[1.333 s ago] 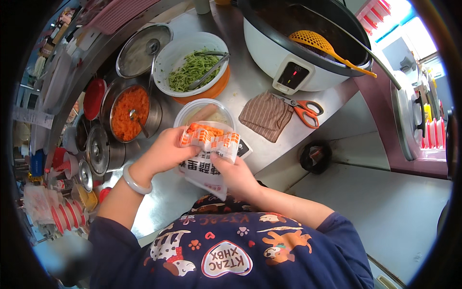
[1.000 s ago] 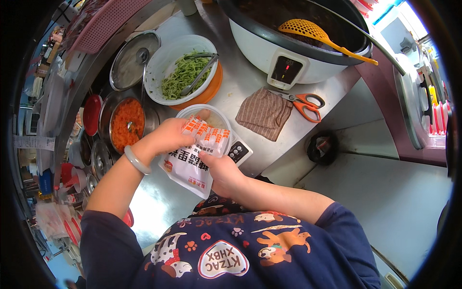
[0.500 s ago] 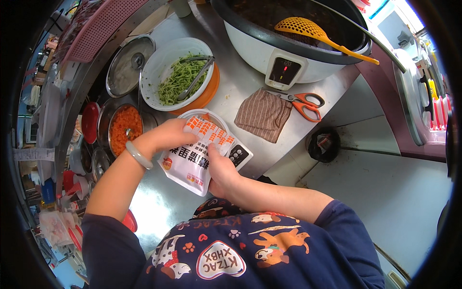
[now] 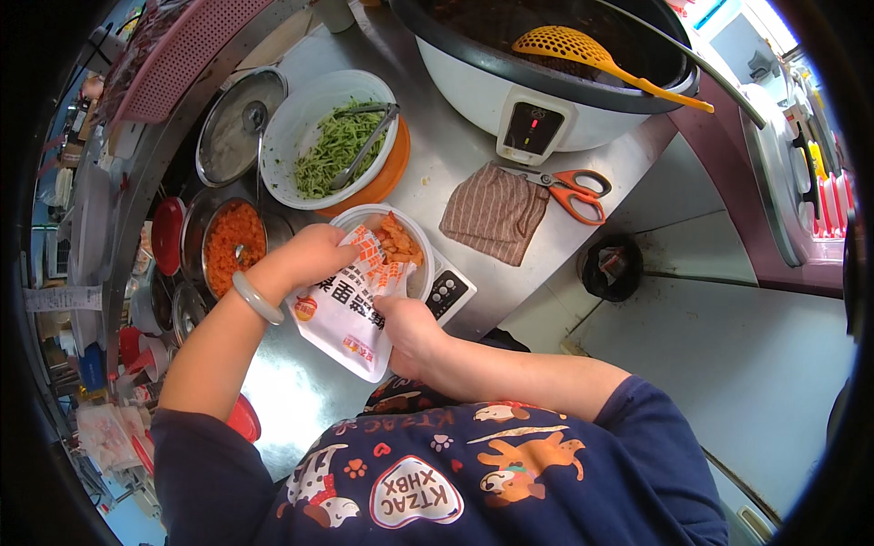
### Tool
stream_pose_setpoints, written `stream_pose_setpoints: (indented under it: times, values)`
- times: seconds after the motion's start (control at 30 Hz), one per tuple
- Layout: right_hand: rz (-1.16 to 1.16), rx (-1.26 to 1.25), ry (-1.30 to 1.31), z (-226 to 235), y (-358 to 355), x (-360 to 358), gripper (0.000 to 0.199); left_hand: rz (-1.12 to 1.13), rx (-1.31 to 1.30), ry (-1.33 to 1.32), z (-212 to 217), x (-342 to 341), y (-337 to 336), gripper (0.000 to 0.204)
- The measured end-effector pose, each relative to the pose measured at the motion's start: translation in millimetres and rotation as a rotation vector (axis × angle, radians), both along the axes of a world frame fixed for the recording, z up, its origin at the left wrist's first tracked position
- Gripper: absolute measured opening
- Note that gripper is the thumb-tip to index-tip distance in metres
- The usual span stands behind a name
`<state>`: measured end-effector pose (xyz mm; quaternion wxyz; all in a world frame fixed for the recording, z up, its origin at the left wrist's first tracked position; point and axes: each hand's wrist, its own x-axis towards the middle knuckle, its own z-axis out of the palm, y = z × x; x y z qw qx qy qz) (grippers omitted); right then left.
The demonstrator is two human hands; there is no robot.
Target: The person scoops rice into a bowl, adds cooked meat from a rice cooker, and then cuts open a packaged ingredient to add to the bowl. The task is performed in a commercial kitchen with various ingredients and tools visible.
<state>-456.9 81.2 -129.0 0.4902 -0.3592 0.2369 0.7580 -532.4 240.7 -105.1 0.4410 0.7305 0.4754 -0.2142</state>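
A white printed pouch with an orange pattern along its top hangs tilted between my two hands. My left hand pinches its upper left edge, thumb toward the bowl. On the other side my right hand grips it, fingers partly hidden behind. The pouch's top edge looks creased and faces a round white bowl, covering part of it. Orange-red food pieces show inside that bowl. It sits on a small kitchen scale with a dark button panel.
Shredded cucumber with tongs fills a white bowl. Beside it are orange shredded food and a lidded steel pot. A brown striped cloth, scissors and a large cooker with a yellow skimmer stand right.
The pouch has shifted slightly left and down, and its top looks more crumpled. More of the bowl and its orange-red pieces shows now. Both hands still hold the pouch.
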Motion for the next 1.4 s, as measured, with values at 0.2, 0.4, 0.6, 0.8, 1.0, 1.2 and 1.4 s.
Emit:
stream_pose_setpoints:
  times: [0.2,0.4,0.6,0.8,1.0,1.2,1.4]
  values:
    - [0.011,0.036,0.096,11.0,-1.5,-3.8,0.034,-0.076,0.177,0.006,7.4,-11.5,-1.0,0.029]
    - [0.081,0.136,0.150,15.8,-4.9,-16.2,0.038,0.008,0.160,0.025,19.0,-28.8,-7.0,0.028]
    - [0.218,0.378,-0.088,7.4,-19.3,-27.3,0.040,0.190,0.110,-0.206,39.1,-65.4,-26.1,0.026]
    - [0.404,0.795,-0.787,2.8,-15.5,2.4,0.032,0.420,0.152,-0.797,50.3,-98.1,-66.4,0.026]
    - [0.518,0.997,-1.130,50.3,-4.9,47.8,0.028,0.522,-0.036,-1.156,44.5,-99.6,-87.6,0.034]
    - [0.437,1.034,-1.008,75.9,-0.7,65.4,0.039,0.607,0.020,-1.262,53.1,-80.0,-93.7,0.033]
    - [0.494,0.867,-1.000,82.0,-5.1,74.0,0.037,0.552,-0.125,-1.221,70.3,-75.0,-100.5,0.032]
